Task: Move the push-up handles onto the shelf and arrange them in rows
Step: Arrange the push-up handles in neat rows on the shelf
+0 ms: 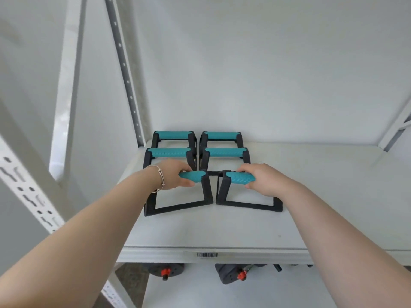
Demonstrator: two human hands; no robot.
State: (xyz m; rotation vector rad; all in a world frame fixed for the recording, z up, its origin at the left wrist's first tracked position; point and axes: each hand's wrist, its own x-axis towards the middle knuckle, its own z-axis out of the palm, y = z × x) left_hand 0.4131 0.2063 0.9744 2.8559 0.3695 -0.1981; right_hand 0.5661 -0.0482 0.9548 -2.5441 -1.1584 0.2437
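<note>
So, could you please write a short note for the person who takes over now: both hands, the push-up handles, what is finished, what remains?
Left hand: closed on the teal grip of the front-left push-up handle.
Right hand: closed on the grip of the front-right push-up handle.
Both handles appear to rest on the white shelf, side by side.
Done: four handles stand behind in two rows of two.
Left: release the front pair, straighten it if needed. Whether more handles wait elsewhere is not visible.
</note>
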